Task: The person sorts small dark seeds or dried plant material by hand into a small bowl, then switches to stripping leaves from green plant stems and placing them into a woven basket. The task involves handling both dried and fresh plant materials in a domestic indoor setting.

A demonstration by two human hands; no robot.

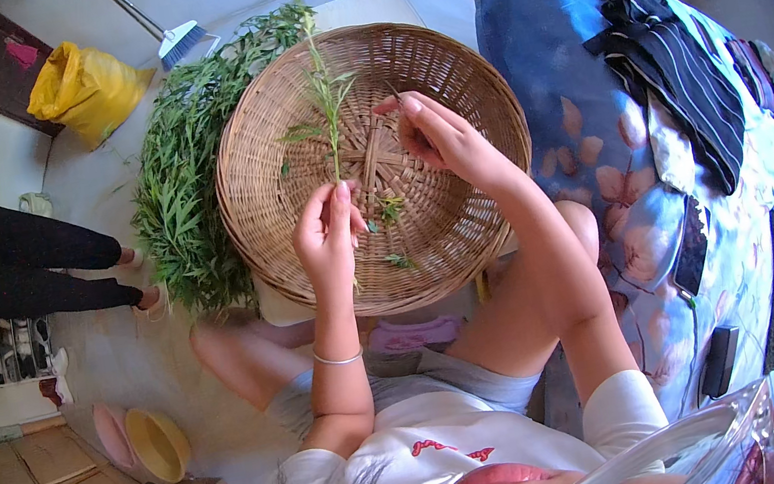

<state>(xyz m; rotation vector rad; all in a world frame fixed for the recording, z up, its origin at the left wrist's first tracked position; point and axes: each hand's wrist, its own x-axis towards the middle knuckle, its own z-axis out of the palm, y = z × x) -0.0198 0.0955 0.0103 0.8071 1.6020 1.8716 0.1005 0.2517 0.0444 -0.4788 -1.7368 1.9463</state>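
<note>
My left hand pinches the lower part of a leafy green stem between thumb and fingers. The stem stands up over the round wicker basket and reaches past its far rim. To the right, my right hand is curled around a thin dark pointed tool, of which only the tip shows; its kind cannot be made out. Small leaf clippings lie on the woven bottom, with another sprig nearer to me.
A large heap of leafy green stalks lies against the basket's left side. A bed with clothes stands at right. At left are a standing person, a yellow sack, a broom and a yellow basin.
</note>
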